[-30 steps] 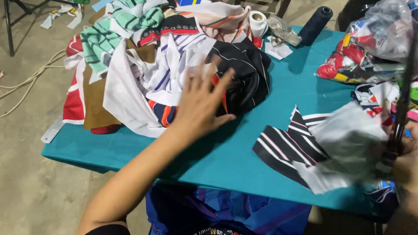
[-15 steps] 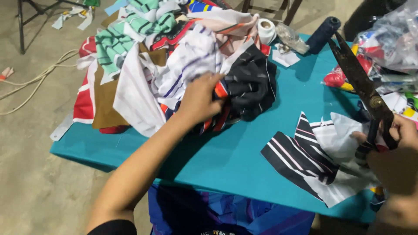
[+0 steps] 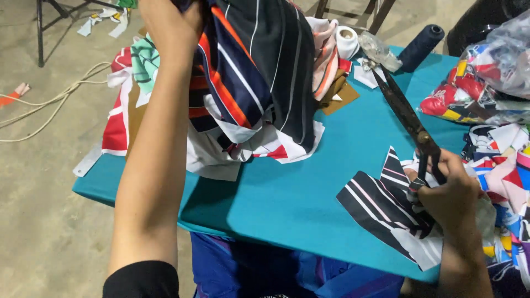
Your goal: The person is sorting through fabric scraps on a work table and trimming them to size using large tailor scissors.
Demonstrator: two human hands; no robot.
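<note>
Cloth [image 3: 259,66], dark with orange and white stripes, is hanging above the scrap pile [image 3: 221,149] on the teal tabletop [image 3: 309,193], the left hand [image 3: 168,25] gripping it at the top while the right hand [image 3: 450,193], well apart, is clutching scissors [image 3: 406,113] over a striped piece [image 3: 375,204].

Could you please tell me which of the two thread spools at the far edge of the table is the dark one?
The dark navy thread spool, the taller one farther right; the white spool sits to its left.
</note>
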